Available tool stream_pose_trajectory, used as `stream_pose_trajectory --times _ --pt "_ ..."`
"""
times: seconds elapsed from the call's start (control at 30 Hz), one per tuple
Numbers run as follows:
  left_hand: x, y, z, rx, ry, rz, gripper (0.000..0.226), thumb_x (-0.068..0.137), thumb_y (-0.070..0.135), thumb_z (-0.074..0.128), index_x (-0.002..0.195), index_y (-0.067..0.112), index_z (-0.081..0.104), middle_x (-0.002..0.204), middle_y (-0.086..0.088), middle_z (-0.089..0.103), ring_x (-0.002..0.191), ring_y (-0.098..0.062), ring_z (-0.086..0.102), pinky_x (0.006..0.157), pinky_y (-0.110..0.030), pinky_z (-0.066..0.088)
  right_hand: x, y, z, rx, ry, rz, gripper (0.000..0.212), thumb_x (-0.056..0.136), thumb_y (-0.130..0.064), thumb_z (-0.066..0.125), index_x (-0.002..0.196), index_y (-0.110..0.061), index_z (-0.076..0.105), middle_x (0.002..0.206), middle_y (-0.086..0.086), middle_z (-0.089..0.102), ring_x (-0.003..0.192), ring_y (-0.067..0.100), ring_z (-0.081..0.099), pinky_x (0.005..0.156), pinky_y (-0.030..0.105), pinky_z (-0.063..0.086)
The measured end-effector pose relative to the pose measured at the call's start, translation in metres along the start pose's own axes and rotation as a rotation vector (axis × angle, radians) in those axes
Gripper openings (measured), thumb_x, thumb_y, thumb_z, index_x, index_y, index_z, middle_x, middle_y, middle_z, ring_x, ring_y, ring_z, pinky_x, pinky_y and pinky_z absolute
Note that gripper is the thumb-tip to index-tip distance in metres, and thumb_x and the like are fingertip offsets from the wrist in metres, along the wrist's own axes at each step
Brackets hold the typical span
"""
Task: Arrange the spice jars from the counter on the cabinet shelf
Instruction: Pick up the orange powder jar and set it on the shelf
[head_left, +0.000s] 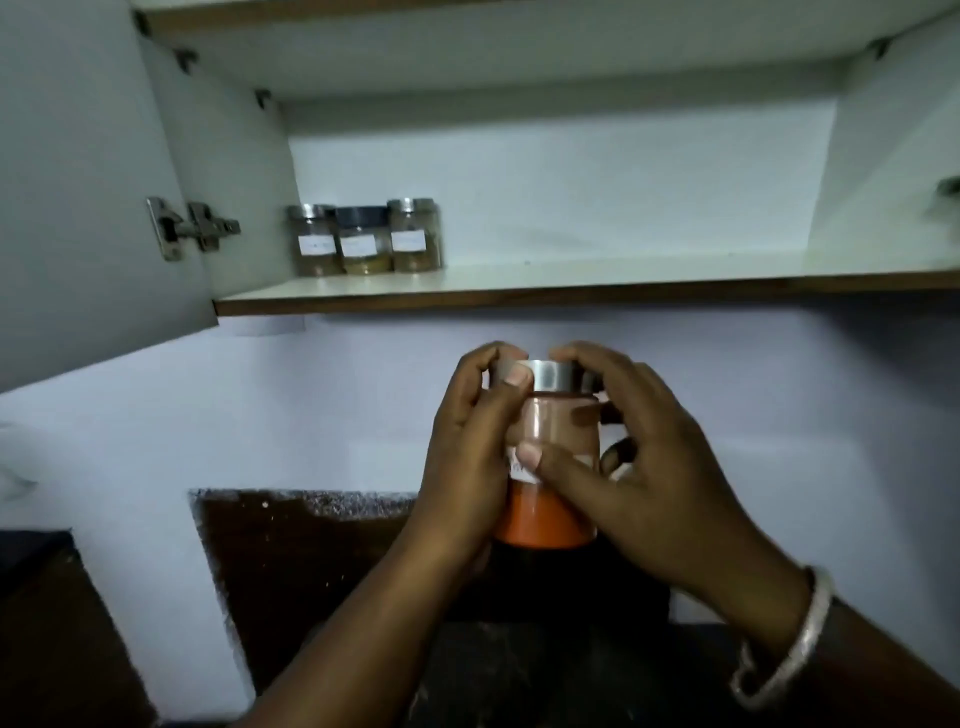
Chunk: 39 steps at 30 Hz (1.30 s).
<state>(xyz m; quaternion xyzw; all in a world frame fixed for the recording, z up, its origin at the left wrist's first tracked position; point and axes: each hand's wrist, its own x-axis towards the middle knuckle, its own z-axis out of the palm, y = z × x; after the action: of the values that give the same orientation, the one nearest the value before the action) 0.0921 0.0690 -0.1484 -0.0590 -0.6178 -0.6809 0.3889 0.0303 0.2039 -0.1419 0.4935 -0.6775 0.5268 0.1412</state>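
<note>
At lower centre of the frame, our left hand (462, 467) and right hand (649, 467) curl their fingers round an upright orange spice jar (545, 525), fingertips pinching its steel lid (553, 375). Farther off, at upper left, three labelled jars (363, 239) stand side by side on the cabinet shelf (623, 270).

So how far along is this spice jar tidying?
Done: three labelled jars stand side by side at the left end of the cabinet shelf. In hand: the left hand and right hand both grip a jar of orange powder below the shelf. Left: that jar goes up, probably beside the row. Whether more jars remain cannot be seen.
</note>
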Motion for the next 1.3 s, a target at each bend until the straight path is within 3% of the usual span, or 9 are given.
stream_pose_trajectory --times 0.1,0.23,0.3,0.37,0.47,0.53,0.67,0.97,1.3 --pt "0.052 0.017 -0.001 0.065 0.008 0.127 0.017 0.095 0.031 0.059 0.109 0.021 0.063 0.098 -0.001 0.071 0.089 -0.019 0.071 0.071 -0.030 0.059 0.062 -0.011 -0.018 -0.036 -0.063 -0.050 0.055 0.077 -0.045 0.078 0.125 -0.040 0.053 0.118 -0.017 0.059 0.104 0.001 0.062 0.072 0.017 0.047" --pt "0.138 0.038 -0.012 0.253 0.102 0.194 0.026 0.089 0.056 0.054 0.109 0.042 0.063 0.094 0.021 0.070 0.086 -0.008 0.067 0.074 -0.029 0.054 0.147 -0.013 -0.020 -0.191 -0.005 -0.128 0.060 0.078 -0.039 0.082 0.131 -0.035 0.053 0.117 -0.007 0.063 0.101 0.017 0.064 0.084 0.035 0.055" --pt "0.181 0.040 -0.025 0.465 0.229 0.249 0.033 0.094 0.058 0.045 0.116 0.039 0.059 0.098 0.013 0.070 0.091 -0.014 0.066 0.076 -0.034 0.053 0.192 -0.003 -0.014 -0.305 0.017 -0.125 0.071 0.078 -0.037 0.082 0.141 -0.033 0.049 0.123 0.002 0.062 0.107 0.022 0.062 0.088 0.032 0.048" --pt "0.213 0.030 -0.050 0.807 0.325 0.309 0.028 0.102 0.043 0.043 0.116 0.024 0.059 0.100 -0.002 0.071 0.093 -0.026 0.067 0.074 -0.038 0.051 0.233 0.013 -0.004 -0.379 0.004 -0.066 0.075 0.079 -0.035 0.082 0.145 -0.030 0.046 0.128 0.008 0.059 0.112 0.025 0.060 0.089 0.029 0.044" --pt "0.237 -0.003 -0.079 1.324 0.269 0.219 0.030 0.105 0.025 0.043 0.105 0.008 0.067 0.100 -0.016 0.073 0.095 -0.036 0.068 0.073 -0.038 0.048 0.276 0.049 0.020 -0.500 -0.048 0.009 0.066 0.079 -0.033 0.082 0.137 -0.020 0.053 0.127 0.013 0.061 0.114 0.032 0.060 0.088 0.033 0.046" --pt "0.241 -0.019 -0.085 1.481 0.274 0.168 0.032 0.100 0.026 0.046 0.096 0.010 0.073 0.100 -0.013 0.075 0.095 -0.035 0.069 0.069 -0.034 0.044 0.299 0.070 0.039 -0.540 -0.063 0.035 0.058 0.078 -0.035 0.082 0.126 -0.015 0.056 0.121 0.014 0.063 0.110 0.034 0.060 0.081 0.033 0.045" --pt "0.248 -0.023 -0.090 1.526 0.240 0.170 0.022 0.094 0.025 0.052 0.082 0.017 0.068 0.097 -0.011 0.075 0.094 -0.033 0.069 0.067 -0.029 0.039 0.338 0.089 0.073 -0.553 -0.073 0.066 0.050 0.077 -0.033 0.082 0.115 -0.013 0.058 0.118 0.016 0.063 0.106 0.035 0.061 0.076 0.030 0.039" --pt "0.253 -0.036 -0.096 1.555 0.331 0.319 0.028 0.098 0.029 0.050 0.096 0.014 0.074 0.096 -0.009 0.075 0.089 -0.030 0.070 0.066 -0.029 0.037 0.400 0.118 0.124 -0.595 -0.108 0.119 0.049 0.083 -0.026 0.081 0.121 -0.008 0.057 0.126 0.020 0.061 0.113 0.038 0.061 0.089 0.037 0.050" --pt "0.254 -0.039 -0.096 1.539 0.336 0.359 0.024 0.096 0.027 0.053 0.087 0.016 0.072 0.089 -0.007 0.074 0.082 -0.029 0.069 0.064 -0.028 0.035 0.424 0.137 0.134 -0.635 -0.109 0.108 0.033 0.083 -0.022 0.078 0.105 -0.013 0.055 0.117 0.017 0.066 0.108 0.037 0.063 0.079 0.033 0.046"
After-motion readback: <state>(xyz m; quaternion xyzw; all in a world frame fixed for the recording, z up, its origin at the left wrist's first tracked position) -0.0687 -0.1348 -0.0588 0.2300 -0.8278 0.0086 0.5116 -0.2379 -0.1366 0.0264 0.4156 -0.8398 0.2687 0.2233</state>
